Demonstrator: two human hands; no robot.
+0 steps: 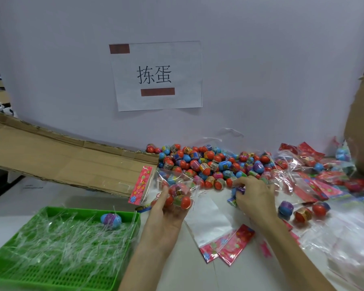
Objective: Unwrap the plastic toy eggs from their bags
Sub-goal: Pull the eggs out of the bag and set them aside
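Head view: a clear plastic bag (172, 181) of toy eggs sits in the left hand (166, 208), just in front of the pile of loose eggs (198, 162). The bag's long axis runs roughly left to right; its pink flowered header (140, 185) is the left end and points toward the cardboard flap (61, 160), while the red eggs inside (180, 196) bunch at the right end, over the palm. The left hand is palm up, with its fingers and thumb curled round the bag from below.

The right hand (254, 198) is palm down at the near edge of the pile, its fingers curled round a blue and purple egg (239, 190). Just right of that hand, three loose eggs (303, 214) stand on the white table (198, 276).

Between the forearms lie flat empty bags (210, 219) with red headers. A heap of bagged eggs (324, 181) spreads along the right side.

At lower left, a green tray (0, 267) holds clear plastic strips (61, 238) and a single egg (110, 221) lying on its side, its long axis roughly left to right. A paper sign (158, 75) is taped to the wall behind
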